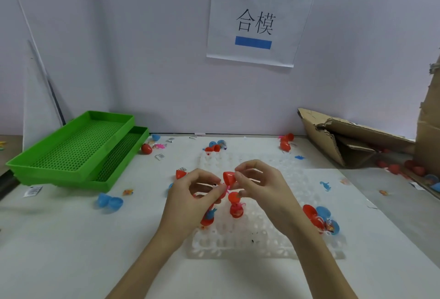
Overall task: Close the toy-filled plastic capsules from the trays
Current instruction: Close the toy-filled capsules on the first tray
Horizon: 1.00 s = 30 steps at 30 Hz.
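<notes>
While both hands pinch one red capsule (229,178), left hand (194,199) below, right hand (258,185) above, two green trays (78,148) sit stacked alongside.

Both hands (240,194) pinching red capsule (229,178), above white tray (262,239)

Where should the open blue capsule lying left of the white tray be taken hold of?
Judging by its pose, the blue capsule lies flat on the table with its two halves splayed side by side. Best come from above and pinch one half across its rounded sides with the fingers; nothing crowds it, and the green trays sit well behind.
</notes>
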{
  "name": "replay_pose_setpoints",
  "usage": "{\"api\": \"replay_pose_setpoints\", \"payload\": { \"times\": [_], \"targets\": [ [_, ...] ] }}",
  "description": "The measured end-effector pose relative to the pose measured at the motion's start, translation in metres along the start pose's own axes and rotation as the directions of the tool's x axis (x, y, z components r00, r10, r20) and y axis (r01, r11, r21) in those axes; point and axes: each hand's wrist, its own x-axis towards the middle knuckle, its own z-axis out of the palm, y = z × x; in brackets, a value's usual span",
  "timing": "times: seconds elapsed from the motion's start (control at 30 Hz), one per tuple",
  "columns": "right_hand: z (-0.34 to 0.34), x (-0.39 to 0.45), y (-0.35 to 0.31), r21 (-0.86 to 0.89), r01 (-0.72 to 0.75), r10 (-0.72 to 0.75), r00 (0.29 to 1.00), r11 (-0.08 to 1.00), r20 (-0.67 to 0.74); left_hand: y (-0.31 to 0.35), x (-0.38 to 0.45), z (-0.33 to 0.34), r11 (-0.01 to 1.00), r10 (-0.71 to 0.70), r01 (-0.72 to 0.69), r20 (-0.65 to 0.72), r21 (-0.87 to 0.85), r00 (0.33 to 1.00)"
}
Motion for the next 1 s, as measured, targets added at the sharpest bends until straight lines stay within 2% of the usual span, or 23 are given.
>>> {"api": "replay_pose_setpoints", "payload": {
  "times": [0.13, 0.27, 0.33, 0.43, 0.63, 0.77, 0.9, 1.0],
  "targets": [
    [0.003, -0.002, 0.001, 0.081, 0.011, -0.018, 0.997, 0.997, 0.079, 0.003, 0.000, -0.003, 0.985, -0.116, 0.114, -0.011, -0.128, 0.993],
    [0.008, -0.006, 0.002, 0.178, 0.027, -0.051, 0.990, 0.984, 0.133, 0.006, 0.001, -0.008, 0.962, -0.169, 0.159, -0.029, -0.220, 0.985],
    [0.015, -0.007, 0.002, 0.144, 0.057, -0.076, 0.989, 0.988, 0.131, 0.006, 0.000, -0.008, 0.975, -0.150, 0.135, -0.075, -0.179, 0.986],
    [0.025, -0.010, 0.003, 0.089, 0.103, -0.107, 0.993, 0.991, 0.044, 0.005, 0.000, -0.008, 0.990, -0.086, 0.071, -0.123, -0.121, 0.989],
    [0.035, -0.008, 0.008, 0.134, 0.097, -0.078, 0.987, 0.986, -0.138, 0.010, -0.003, -0.005, 0.995, 0.096, -0.097, -0.090, -0.005, 0.991],
    [0.033, -0.008, 0.008, 0.179, 0.086, -0.058, 0.986, 0.980, -0.157, 0.008, -0.006, -0.002, 0.973, 0.216, -0.210, -0.053, 0.091, 0.975],
    [0.038, -0.008, 0.009, 0.130, 0.062, -0.040, 0.986, 0.990, -0.165, 0.007, -0.005, -0.001, 0.979, 0.195, -0.186, -0.113, 0.088, 0.974],
    [0.043, -0.010, 0.010, 0.128, 0.075, -0.054, 0.986, 0.989, -0.160, 0.006, -0.002, -0.004, 0.996, 0.080, -0.075, -0.151, 0.037, 0.985]
  ]
}}
